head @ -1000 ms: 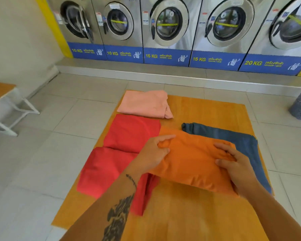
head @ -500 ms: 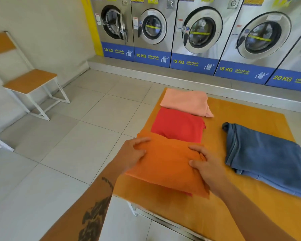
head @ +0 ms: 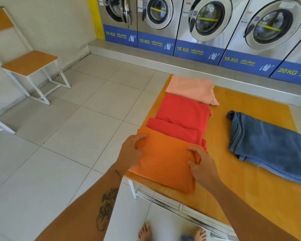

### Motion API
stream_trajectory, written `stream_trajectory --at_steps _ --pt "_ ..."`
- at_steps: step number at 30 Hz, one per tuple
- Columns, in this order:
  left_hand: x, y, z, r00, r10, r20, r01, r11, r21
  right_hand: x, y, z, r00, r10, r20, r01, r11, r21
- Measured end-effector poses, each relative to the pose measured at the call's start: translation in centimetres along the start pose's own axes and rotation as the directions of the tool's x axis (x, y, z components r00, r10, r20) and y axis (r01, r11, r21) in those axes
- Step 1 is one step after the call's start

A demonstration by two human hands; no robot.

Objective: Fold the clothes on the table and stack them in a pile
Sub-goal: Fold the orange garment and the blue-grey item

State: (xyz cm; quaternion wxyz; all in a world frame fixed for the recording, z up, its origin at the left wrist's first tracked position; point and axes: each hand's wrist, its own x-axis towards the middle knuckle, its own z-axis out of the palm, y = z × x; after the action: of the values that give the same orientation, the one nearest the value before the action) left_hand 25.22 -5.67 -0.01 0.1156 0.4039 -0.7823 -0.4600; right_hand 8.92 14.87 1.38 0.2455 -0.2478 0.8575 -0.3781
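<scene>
Now your left hand [head: 131, 152] and right hand [head: 201, 165] both pinch one orange cloth [head: 163, 159]; beyond it on the table [head: 250, 180] lie three more: red [head: 181, 119], pink [head: 191, 88], jeans [head: 268, 145].

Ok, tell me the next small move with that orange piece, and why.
Probably set the orange cloth down square on the red cloth and let go. Both hands, left and right, grip its sides, it looks folded, and it overlaps the red one's near edge while hanging past the table corner.
</scene>
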Motion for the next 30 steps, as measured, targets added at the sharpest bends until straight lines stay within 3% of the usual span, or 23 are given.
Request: stream_trajectory --at_steps 4,7,10,13,19,25,30 --pt "0.7 0.2 0.7 0.998 0.020 -0.053 -0.015 0.994 0.107 0.2 0.4 -1.4 0.997 0.040 0.069 -0.042 0.999 0.027" --pt "0.8 1.2 0.5 0.979 -0.003 -0.204 0.033 0.989 0.143 0.4 0.9 -3.7 0.997 0.025 0.077 -0.031 0.996 0.083" --pt "0.8 4.9 1.4 0.943 0.134 -0.305 -0.086 0.982 0.167 0.8 2.0 -6.8 0.997 0.046 0.066 -0.053 0.993 0.109" --pt "1.1 9.9 4.6 0.920 0.282 -0.271 -0.255 0.958 0.128 1.5 4.1 -10.4 0.997 0.072 0.037 -0.077 0.985 0.152" --pt "1.6 18.4 15.5 0.916 0.357 -0.182 -0.354 0.934 0.045 2.4 10.1 -20.2 0.991 0.125 -0.053 -0.111 0.971 0.212" --pt "1.6 23.4 26.5 0.963 0.267 -0.035 -0.269 0.962 -0.051 3.6 16.9 -30.1 0.968 0.197 -0.155 -0.154 0.955 0.253" --pt "1.8 25.7 31.3 0.987 0.160 0.001 -0.160 0.985 -0.063 5.1 20.6 -35.5 0.961 0.247 -0.128 -0.217 0.953 0.212"
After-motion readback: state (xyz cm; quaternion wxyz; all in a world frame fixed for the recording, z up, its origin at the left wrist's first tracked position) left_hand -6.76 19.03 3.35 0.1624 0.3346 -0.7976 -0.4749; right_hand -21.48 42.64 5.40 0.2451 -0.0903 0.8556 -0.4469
